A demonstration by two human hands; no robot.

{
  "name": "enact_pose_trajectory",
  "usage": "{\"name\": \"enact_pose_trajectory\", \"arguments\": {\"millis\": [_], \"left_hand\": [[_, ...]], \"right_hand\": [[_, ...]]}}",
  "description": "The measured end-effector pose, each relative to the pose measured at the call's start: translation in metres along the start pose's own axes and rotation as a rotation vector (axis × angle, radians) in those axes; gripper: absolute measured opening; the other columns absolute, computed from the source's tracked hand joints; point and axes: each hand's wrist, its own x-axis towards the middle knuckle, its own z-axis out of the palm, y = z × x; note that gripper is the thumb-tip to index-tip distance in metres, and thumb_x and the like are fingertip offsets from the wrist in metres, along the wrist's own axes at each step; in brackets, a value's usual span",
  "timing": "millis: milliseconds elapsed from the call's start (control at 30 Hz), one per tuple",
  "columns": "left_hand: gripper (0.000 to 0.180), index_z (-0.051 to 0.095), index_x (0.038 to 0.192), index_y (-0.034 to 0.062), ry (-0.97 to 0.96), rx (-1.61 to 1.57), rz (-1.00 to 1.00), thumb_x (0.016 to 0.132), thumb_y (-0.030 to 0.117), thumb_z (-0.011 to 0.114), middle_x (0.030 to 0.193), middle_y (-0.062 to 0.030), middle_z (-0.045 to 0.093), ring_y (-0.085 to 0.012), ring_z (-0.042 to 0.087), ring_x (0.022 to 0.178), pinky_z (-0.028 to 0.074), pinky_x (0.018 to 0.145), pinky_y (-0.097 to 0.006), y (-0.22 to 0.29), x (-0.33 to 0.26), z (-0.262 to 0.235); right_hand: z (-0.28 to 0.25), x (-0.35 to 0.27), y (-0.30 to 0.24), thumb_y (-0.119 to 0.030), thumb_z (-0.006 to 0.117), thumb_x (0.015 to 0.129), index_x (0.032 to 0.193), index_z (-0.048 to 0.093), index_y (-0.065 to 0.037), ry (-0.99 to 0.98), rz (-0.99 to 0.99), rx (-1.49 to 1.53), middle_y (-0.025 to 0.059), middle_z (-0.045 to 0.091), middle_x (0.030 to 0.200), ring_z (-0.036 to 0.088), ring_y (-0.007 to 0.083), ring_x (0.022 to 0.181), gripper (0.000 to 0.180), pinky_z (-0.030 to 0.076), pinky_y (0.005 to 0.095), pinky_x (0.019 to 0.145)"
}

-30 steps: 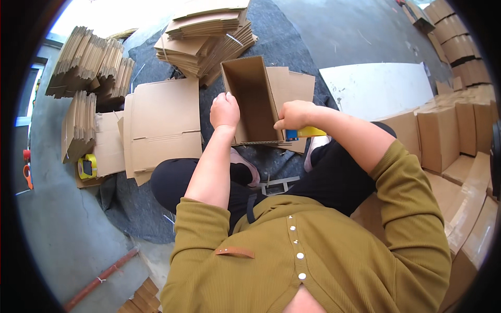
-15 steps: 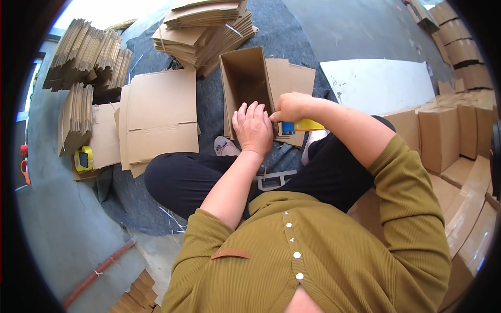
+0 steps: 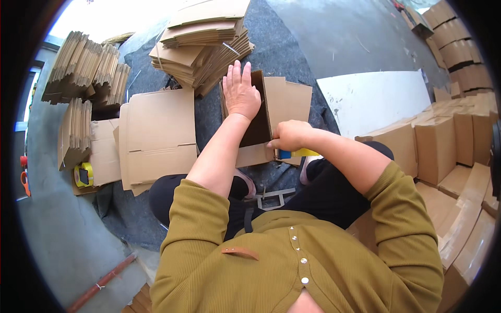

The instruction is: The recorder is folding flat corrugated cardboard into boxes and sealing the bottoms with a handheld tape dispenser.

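An upright cardboard box (image 3: pixel 254 155) stands before my knees, its dark opening facing up. My left hand (image 3: pixel 242 96) reaches over the opening with fingers stretched out, near its far left side; what the palm touches is hidden. My right hand (image 3: pixel 289 134) is closed at the box's near right corner, its fingertips against the cardboard. Beneath that hand shows a blue and yellow tape dispenser (image 3: pixel 298 153), partly covered by the hand and wrist; it appears to be in my grip.
Flat cardboard sheets (image 3: pixel 156 125) lie left of the box, with a yellow tape roll (image 3: pixel 83 175) beyond. Stacked folded cartons (image 3: pixel 203 57) stand ahead. A white board (image 3: pixel 376 96) and rows of closed boxes (image 3: pixel 433 146) are on the right. A grey metal frame (image 3: pixel 271 199) sits between my legs.
My left hand has moved forward from the box's near edge to over its far left part. My right hand has come slightly nearer, the blue and yellow tape dispenser with it.
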Motion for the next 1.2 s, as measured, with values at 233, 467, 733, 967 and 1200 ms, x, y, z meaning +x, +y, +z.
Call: {"name": "enact_pose_trajectory", "arguments": {"millis": [233,467,733,967,1200], "left_hand": [[0.07,0.041,0.142,0.0133,-0.403,-0.074,-0.237,0.077,0.004,0.064,0.156,-0.0133,0.028,-0.0323,0.02,0.15,0.02,0.123,-0.044,-0.008,-0.046,0.024],[0.048,0.055,0.134,0.0096,-0.708,-0.121,-0.248,0.087,0.014,0.064,0.155,-0.014,0.035,-0.0324,0.034,0.143,0.034,0.115,-0.041,-0.023,-0.026,-0.014],[0.093,0.017,0.156,0.0003,-0.288,-0.854,-0.799,0.091,0.048,0.064,0.157,-0.0281,0.027,-0.0406,0.024,0.147,0.021,0.12,-0.044,-0.01,-0.089,-0.067],[0.091,0.013,0.159,0.0174,-0.491,-0.291,-0.875,0.091,0.056,0.059,0.165,-0.0203,0.007,-0.0391,0.012,0.151,0.019,0.119,-0.057,0.009,-0.057,-0.022],[0.07,0.021,0.158,0.0233,-0.431,0.001,-0.525,0.098,0.048,0.048,0.166,-0.0157,0.007,-0.0353,0.008,0.153,0.015,0.117,-0.064,-0.004,-0.072,-0.005]], "right_hand": [[-0.001,0.003,0.007,-0.051,0.063,0.089,0.108,0.076,-0.016,-0.009,0.043,0.006,0.0083,0.071,0.116,0.065,0.03,0.111,0.042,0.05,0.0415,0.096],[0.004,0.002,-0.01,-0.045,0.074,0.082,0.122,0.051,-0.003,0.214,0.001,0.035,0.0185,0.07,0.111,0.065,0.0349,0.11,0.063,0.051,0.0453,0.094],[0.016,0.005,-0.018,-0.047,0.072,0.083,0.147,0.026,0.007,0.234,-0.037,-0.151,0.0213,0.071,0.105,0.069,0.0371,0.099,0.095,0.054,0.0445,0.085],[0.044,0.039,-0.06,-0.018,0.059,0.09,0.146,0.032,0.014,0.225,0.058,-0.384,0.0159,0.074,0.104,0.073,0.0293,0.091,0.069,0.057,0.0412,0.077],[-0.04,0.028,-0.035,-0.047,0.076,0.081,0.116,0.073,-0.012,0.031,0.072,-0.367,0.0094,0.07,0.121,0.068,0.0252,0.11,0.049,0.054,0.0398,0.091]]}}
